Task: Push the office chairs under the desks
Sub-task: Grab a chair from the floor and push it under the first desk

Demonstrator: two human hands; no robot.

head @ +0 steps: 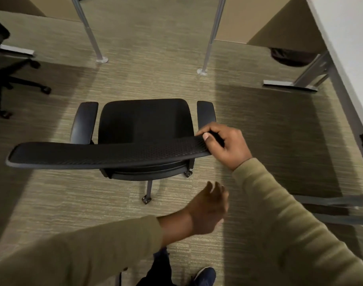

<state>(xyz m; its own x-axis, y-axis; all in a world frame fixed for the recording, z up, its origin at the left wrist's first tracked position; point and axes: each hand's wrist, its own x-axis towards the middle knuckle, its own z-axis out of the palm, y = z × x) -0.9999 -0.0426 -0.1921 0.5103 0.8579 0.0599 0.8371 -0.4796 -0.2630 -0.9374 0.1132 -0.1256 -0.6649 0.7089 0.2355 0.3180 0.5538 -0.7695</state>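
Observation:
A black office chair (143, 124) with two armrests stands on the carpet in the middle of the head view, seen from above and behind. My right hand (226, 145) grips the right end of its mesh backrest (106, 154), thumb on top. My left hand (207, 207) hovers lower, behind the chair's right rear, fingers loosely curled and holding nothing. A white desk (349, 38) runs along the right edge. Beyond the chair rise two grey metal desk legs (92, 36); the top they carry is out of view.
A second black chair (9, 79) shows its wheeled base at the far left. The right desk's grey frame foot (294, 84) rests on the carpet, with a dark bin (290, 56) behind it. More grey frame bars (341, 203) lie at the right. My shoe (205, 275) is at the bottom.

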